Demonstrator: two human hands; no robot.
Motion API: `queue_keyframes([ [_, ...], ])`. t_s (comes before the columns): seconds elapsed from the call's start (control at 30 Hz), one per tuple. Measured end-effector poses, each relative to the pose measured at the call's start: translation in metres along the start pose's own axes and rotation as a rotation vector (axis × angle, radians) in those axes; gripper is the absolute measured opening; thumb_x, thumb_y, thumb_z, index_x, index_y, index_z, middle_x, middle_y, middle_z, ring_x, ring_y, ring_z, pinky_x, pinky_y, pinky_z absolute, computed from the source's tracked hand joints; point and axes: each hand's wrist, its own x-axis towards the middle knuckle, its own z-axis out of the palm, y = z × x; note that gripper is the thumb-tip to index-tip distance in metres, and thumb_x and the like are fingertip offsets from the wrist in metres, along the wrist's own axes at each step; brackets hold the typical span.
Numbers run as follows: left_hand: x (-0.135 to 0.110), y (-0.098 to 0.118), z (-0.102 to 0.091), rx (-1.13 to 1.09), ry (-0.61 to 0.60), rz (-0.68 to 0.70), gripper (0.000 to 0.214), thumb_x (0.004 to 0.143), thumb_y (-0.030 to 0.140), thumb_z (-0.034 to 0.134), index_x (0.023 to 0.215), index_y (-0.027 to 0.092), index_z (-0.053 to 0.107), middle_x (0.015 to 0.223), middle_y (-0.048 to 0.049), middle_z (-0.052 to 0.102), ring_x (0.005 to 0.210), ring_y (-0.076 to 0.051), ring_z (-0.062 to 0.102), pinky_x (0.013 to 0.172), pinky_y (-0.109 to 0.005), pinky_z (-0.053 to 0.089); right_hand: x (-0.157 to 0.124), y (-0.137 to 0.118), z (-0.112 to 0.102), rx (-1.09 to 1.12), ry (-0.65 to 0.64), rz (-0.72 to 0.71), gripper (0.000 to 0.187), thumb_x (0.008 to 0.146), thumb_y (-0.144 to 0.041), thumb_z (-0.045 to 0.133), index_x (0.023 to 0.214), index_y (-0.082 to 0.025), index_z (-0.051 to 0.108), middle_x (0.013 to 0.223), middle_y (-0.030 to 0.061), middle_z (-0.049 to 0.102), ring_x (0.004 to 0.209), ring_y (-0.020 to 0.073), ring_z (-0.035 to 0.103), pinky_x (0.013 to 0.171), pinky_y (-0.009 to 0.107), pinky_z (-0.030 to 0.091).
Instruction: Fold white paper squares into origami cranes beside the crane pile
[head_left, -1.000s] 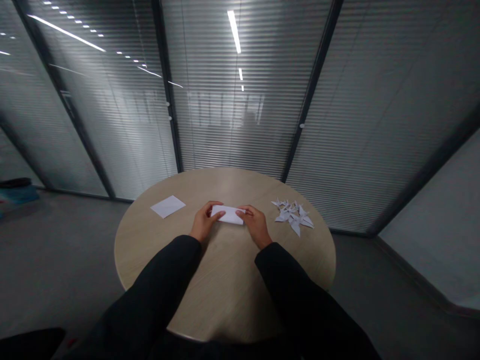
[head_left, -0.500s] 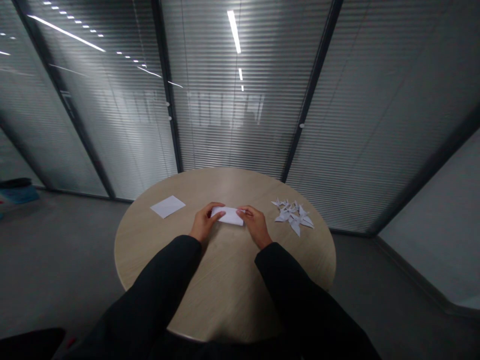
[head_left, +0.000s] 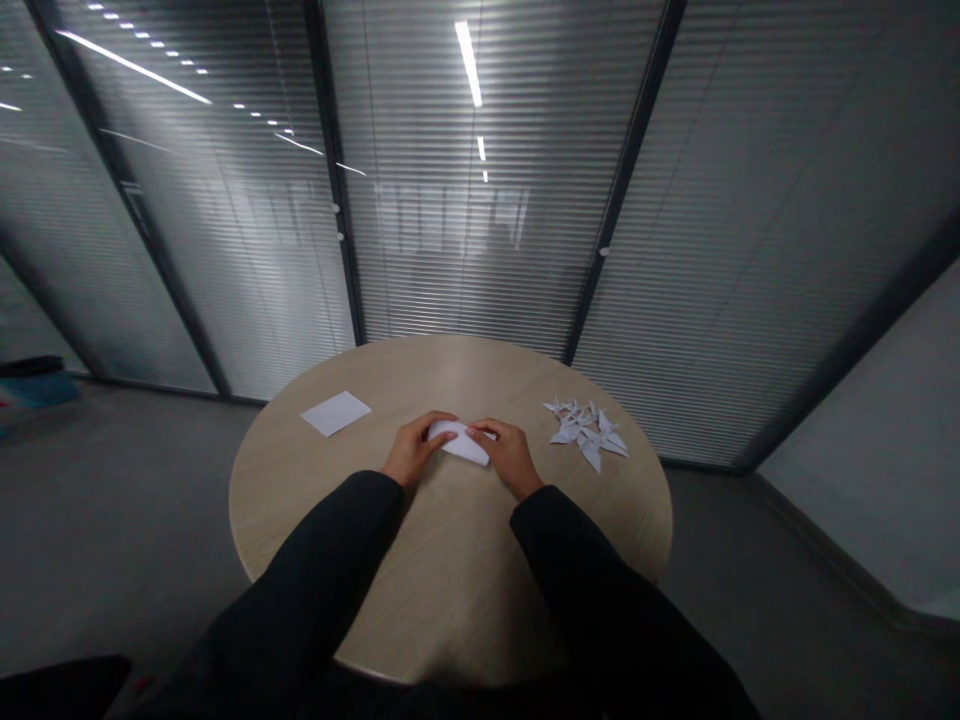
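Note:
Between my two hands, over the middle of the round table, is a folded white sheet of paper (head_left: 465,448). My left hand (head_left: 412,447) grips its left end, thumb on the near face and fingers curled behind the far edge. At the other end my right hand (head_left: 510,455) holds it the same way, thumb and bent fingers closed on the upper right part. The paper slants, its right end nearer to me. Fingertips behind the paper are partly hidden.
A stack or sheet of white paper (head_left: 336,413) lies at the table's left. Several folded white paper cranes (head_left: 586,428) are heaped at the right. The round wooden table (head_left: 420,590) stands before glass partitions with blinds (head_left: 480,270). A blue bin (head_left: 37,385) is on the floor far left.
The folded paper has tilted, its right end swinging toward me. Both hands have shifted slightly, and the right thumb has moved inward along the paper.

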Motion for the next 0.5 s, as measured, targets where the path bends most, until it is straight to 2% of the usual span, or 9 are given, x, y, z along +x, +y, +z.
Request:
queue_keyframes([
  [0.07,0.0003,0.0005,0.0012,-0.04,0.013,-0.026,0.041,0.07,0.033,0.073,0.107,0.018,0.064,0.088,-0.0032,0.066,0.079,-0.018,0.058,0.072,-0.028,0.044,0.0006,0.0014,0.0002,0.017,0.016,0.003,0.021,0.077,-0.039,0.063,0.078,-0.02,0.073,0.081,0.0055,0.073,0.078,0.0217,0.066,0.075,0.032,0.048],
  [0.17,0.0008,0.0004,0.0035,-0.168,-0.009,-0.096,0.071,0.063,0.028,0.078,0.126,0.017,0.049,0.075,0.0011,0.061,0.07,-0.015,0.058,0.064,-0.026,0.044,0.0013,0.0033,0.0,0.035,0.046,0.02,0.022,0.077,-0.039,0.063,0.079,-0.021,0.074,0.084,0.0056,0.074,0.08,0.0224,0.067,0.076,0.033,0.049],
  [0.23,0.0012,-0.0004,0.0048,-0.255,-0.025,-0.15,0.081,0.061,0.027,0.079,0.132,0.017,0.041,0.072,0.0028,0.06,0.066,-0.014,0.058,0.063,-0.026,0.044,0.0015,0.0042,-0.0002,0.039,0.063,0.026,0.022,0.077,-0.04,0.063,0.08,-0.021,0.074,0.086,0.0056,0.074,0.08,0.0227,0.066,0.077,0.034,0.049],
  [0.37,0.0023,-0.0019,0.0054,-0.321,0.022,-0.232,0.082,0.057,0.029,0.08,0.128,0.016,0.041,0.073,0.0017,0.062,0.061,-0.013,0.059,0.062,-0.027,0.046,0.0016,0.0046,-0.0002,0.044,0.07,0.034,0.024,0.077,-0.042,0.063,0.08,-0.021,0.073,0.084,0.0051,0.074,0.079,0.0224,0.066,0.074,0.034,0.049],
  [0.5,0.0035,-0.001,0.004,-0.36,0.091,-0.224,0.065,0.058,0.034,0.079,0.113,0.016,0.05,0.07,0.0018,0.062,0.059,-0.012,0.058,0.061,-0.027,0.046,0.0016,0.0045,0.0014,0.076,0.048,0.094,0.023,0.074,-0.042,0.064,0.076,-0.021,0.072,0.074,0.0035,0.072,0.068,0.02,0.065,0.064,0.031,0.049],
])
